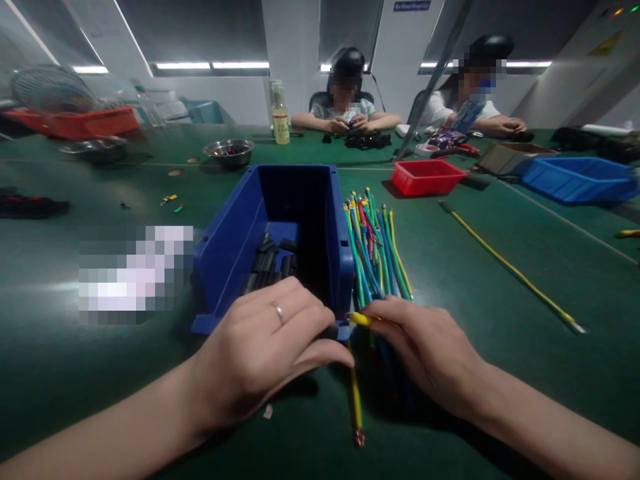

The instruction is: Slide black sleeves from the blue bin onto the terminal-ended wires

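My right hand (425, 340) pinches a yellow wire (361, 319) near its end, where a small metal tip points left. My left hand (275, 340), with a ring on one finger, is closed at the front lip of a deep blue bin (225, 280). A black sleeve (330, 331) shows partly under its fingertips. Several more black sleeves (267, 260) lie inside the bin. Beside the bin is a bundle of green, blue, red and yellow wires (387, 247), partly covered by my right hand. A yellow-green wire (356, 397) with bare copper strands extends below my hands.
A single yellow-green wire (510, 267) lies at right, near a red tray (427, 179) and a blue tray (580, 180). Further back stand a metal bowl (229, 153) and a bottle (281, 113). Two people sit across the green table (165, 393).
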`<state>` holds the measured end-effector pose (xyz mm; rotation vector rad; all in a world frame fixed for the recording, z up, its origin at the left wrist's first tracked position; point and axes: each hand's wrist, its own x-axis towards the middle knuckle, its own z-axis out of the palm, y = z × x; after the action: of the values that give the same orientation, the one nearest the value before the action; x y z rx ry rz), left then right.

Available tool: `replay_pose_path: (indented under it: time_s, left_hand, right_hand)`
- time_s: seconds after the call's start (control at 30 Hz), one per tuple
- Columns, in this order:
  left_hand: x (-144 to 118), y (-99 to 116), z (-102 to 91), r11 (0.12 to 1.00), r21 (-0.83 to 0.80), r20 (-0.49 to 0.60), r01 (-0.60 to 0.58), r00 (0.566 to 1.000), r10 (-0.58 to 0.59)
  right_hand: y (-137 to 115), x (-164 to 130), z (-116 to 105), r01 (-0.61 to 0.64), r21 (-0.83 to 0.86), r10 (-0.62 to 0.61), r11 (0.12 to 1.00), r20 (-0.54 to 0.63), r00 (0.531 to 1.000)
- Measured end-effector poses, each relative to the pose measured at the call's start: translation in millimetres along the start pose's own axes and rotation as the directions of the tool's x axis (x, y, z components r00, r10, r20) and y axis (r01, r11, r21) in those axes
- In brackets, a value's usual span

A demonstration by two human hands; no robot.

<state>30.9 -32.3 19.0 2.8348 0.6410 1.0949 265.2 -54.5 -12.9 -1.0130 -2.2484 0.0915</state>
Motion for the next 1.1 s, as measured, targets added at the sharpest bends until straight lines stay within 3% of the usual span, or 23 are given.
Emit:
replay_pose_path:
  time_s: [0.17, 0.33, 0.6, 0.93, 1.1]
  left_hand:
    - [4, 3, -6.1, 0.992, 0.105, -0.012, -0.071, 0.997, 0.072]
    - [6, 12, -12.2, 0.998, 0.052, -0.051, -0.03, 0.998, 0.032]
    - [2, 18, -5.4, 0.999, 0.039, -0.045, -0.003, 0.999, 0.005]
    - [3, 16, -2.2, 0.999, 0.029, -0.03, -0.014, 0.999, 0.015]
    - [3, 18, 2.0, 1.0, -0.006, -0.026, -0.009, 1.0, 0.009]
  right_hand:
    - [-11, -4, -9, -0.089, 0.084, 0.096, 0.993, -0.084, 0.992]
    - [-22, -5, -15, -0.01, 0.18, 0.03, 0.984, -0.11, 0.994]
    - [-19, -7, -15, 0.124, 0.304, -0.1, 0.945, -0.092, 0.991]
    - [-24, -2, -11, 0.03, 0.379, 0.021, 0.925, -0.129, 0.991]
    - [-27, -1, -10, 0.092, 0.373, -0.051, 0.923, -0.119, 0.992]
